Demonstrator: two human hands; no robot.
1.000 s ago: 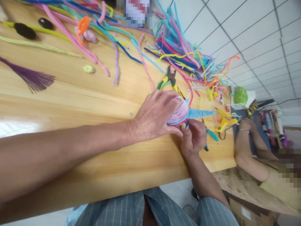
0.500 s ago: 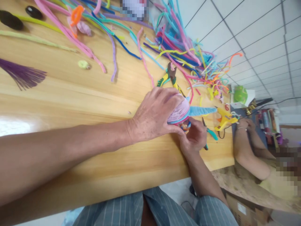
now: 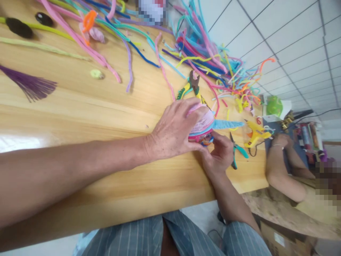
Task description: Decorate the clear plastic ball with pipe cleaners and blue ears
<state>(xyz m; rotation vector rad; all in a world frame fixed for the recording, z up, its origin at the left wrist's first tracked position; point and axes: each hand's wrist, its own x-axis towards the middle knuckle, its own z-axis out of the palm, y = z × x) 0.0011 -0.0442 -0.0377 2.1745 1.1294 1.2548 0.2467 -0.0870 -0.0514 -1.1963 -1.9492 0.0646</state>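
My left hand (image 3: 172, 131) is closed over the top of a rounded pipe-cleaner craft piece (image 3: 204, 122), pale pink with blue and magenta bands. A light-blue fuzzy spike (image 3: 229, 124) sticks out of its right side. From below, my right hand (image 3: 220, 151) grips the lower edge of the piece, where blue and orange bits show; its fingertips are partly hidden. Just beyond the piece lie pliers (image 3: 195, 85) with green and yellow handles. Teal-handled pliers (image 3: 241, 151) rest to the right of my right hand.
Loose pipe cleaners (image 3: 205, 53) in many colours pile up at the back. A yellow glue gun (image 3: 255, 133) with a cord lies at the right. A purple tassel (image 3: 34, 85) and dark oval pieces (image 3: 20, 28) are at the left. Another person's arm (image 3: 282, 170) rests at the far right.
The piece has tilted slightly between my hands, so more of its magenta band and lower side shows. Both hands keep their hold. The view has shifted a little.
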